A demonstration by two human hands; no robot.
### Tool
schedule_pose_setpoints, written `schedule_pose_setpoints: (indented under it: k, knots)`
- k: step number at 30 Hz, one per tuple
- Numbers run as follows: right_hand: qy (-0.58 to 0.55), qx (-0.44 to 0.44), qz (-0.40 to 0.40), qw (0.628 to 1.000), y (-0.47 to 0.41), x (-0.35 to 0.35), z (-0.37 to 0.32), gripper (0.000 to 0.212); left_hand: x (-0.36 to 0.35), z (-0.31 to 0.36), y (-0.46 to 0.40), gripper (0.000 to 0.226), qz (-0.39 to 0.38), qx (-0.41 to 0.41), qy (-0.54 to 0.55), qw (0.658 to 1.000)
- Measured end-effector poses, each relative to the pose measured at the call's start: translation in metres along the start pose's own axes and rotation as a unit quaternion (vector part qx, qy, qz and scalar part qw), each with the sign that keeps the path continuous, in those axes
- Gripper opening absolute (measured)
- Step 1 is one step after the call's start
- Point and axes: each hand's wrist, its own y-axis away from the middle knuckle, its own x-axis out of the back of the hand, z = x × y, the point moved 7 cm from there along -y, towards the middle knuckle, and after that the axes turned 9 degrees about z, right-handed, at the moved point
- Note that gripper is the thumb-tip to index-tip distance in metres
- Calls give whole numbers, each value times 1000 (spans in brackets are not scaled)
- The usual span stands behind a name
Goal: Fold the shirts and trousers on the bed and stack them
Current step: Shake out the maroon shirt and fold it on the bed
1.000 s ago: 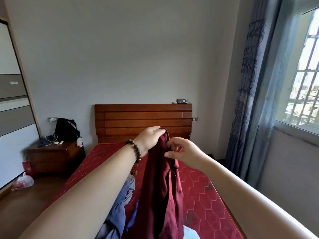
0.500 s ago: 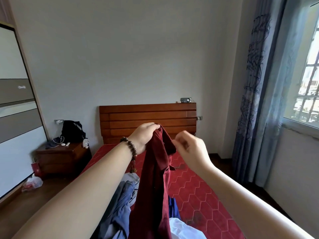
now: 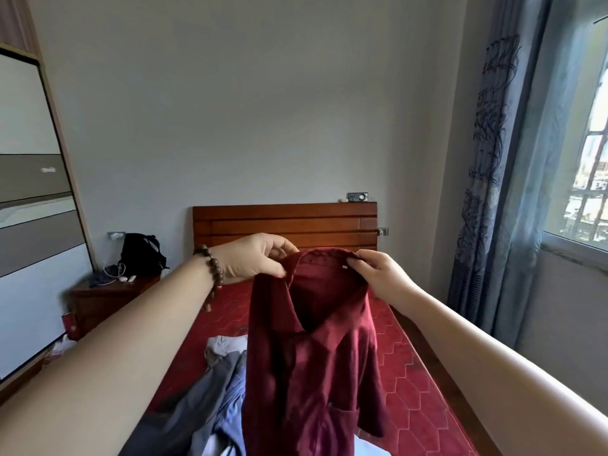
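Both hands, left hand (image 3: 255, 261) and right hand (image 3: 383, 274), pinch the maroon shirt (image 3: 312, 357) collar; it hangs below.

Non-task clutter: wooden nightstand (image 3: 108, 299) left of the headboard (image 3: 284, 225), black backpack (image 3: 139, 255) on it plus cables (tangled, hard to itemize). Small dark device (image 3: 358, 197) atop headboard. Blue curtain (image 3: 493, 166) beside window (image 3: 589, 159).
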Motion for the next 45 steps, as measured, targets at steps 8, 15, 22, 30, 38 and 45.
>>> schedule_pose_setpoints:
  k: [8, 15, 22, 30, 38, 45]
  knots:
    - [-170, -97, -214, 957, 11, -11, -17, 53, 24, 22, 0, 14, 222, -150, -183, 946]
    - [-80, -76, -286, 952, 17, -6, -2, 38, 21, 25, 7, 16, 251, -175, -129, 943]
    - [-55, -55, -89, 993, -5, 25, -2, 30, 32, 2, 8, 23, 176, -105, -305, 930]
    - [62, 61, 73, 994, -12, 36, -35, 20, 56, -2, 21, 33, 384, -150, -236, 880]
    - [61, 25, 9, 998, -14, 39, -26, 34, 54, -13, 14, 63, 310, -82, -115, 940]
    - [-95, -22, -92, 991, -14, 50, -11, 23, 39, -20, 10, 48, 132, -59, 47, 988]
